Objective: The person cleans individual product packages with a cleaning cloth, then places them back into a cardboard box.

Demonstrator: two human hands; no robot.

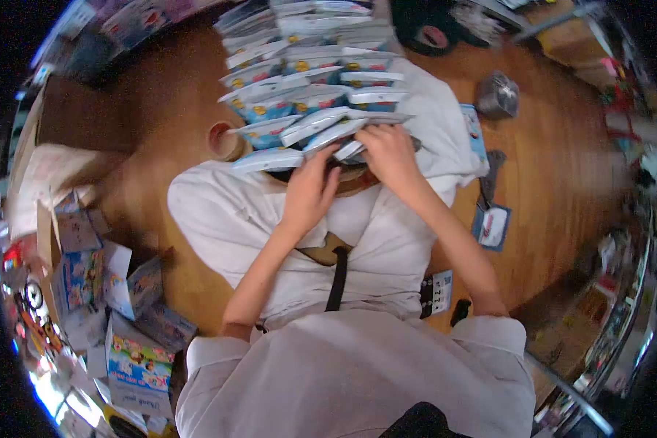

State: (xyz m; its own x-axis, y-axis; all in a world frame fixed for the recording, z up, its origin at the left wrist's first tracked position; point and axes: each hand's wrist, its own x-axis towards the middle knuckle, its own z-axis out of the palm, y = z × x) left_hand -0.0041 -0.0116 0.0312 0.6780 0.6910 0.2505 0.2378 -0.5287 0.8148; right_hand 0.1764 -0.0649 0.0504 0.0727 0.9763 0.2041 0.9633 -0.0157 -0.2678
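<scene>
Several blue-and-white sealed packets [259, 106] stand in three tightly packed columns between the person's white-trousered legs. At the near end, my right hand [389, 153] curls its fingers over the edge of a tilted silvery-white packet [336, 133]. My left hand [310, 188] lies just left of it, fingertips against the packets' near edge, thumb apart from the fingers. Another packet [270, 160] leans flat to the left of that hand. What holds the packets up from below is mostly hidden; a brown edge shows under the hands.
A brown tape roll [226, 141] rests left of the packets. Printed cartons [139, 358] pile up at lower left, near a large cardboard box [80, 117]. On the wooden floor at right are a shiny grey bundle [497, 95] and a blue-bordered card [491, 226]. Crowded shelves line the right edge.
</scene>
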